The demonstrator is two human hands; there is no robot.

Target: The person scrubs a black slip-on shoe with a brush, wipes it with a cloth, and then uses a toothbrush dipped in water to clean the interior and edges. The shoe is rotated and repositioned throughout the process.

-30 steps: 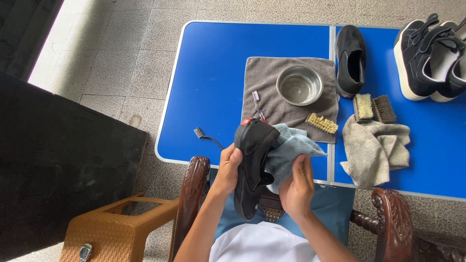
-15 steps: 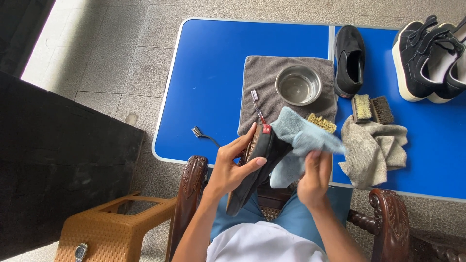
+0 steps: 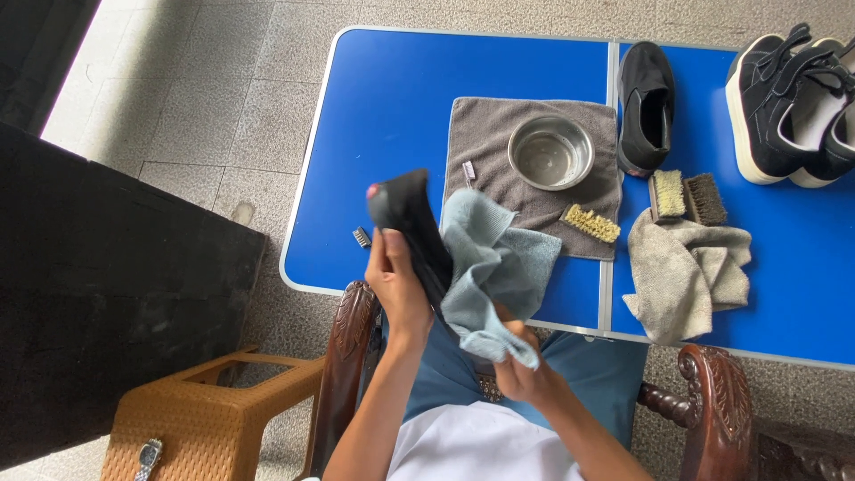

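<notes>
Shoe: black, slim, sole-side up | left hand grips it | right hand clutches light-blue cloth

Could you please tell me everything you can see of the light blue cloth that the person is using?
The light blue cloth looks like soft, napped microfibre, plain and unmarked. It is crumpled into loose folds, not spread flat. The right hand bunches its lower end, and a corner hangs over the fingers. Its left edge presses against the black shoe, which the left hand holds up on end. The cloth is held in the air over the near edge of the blue table, partly covering the grey towel from view.
</notes>
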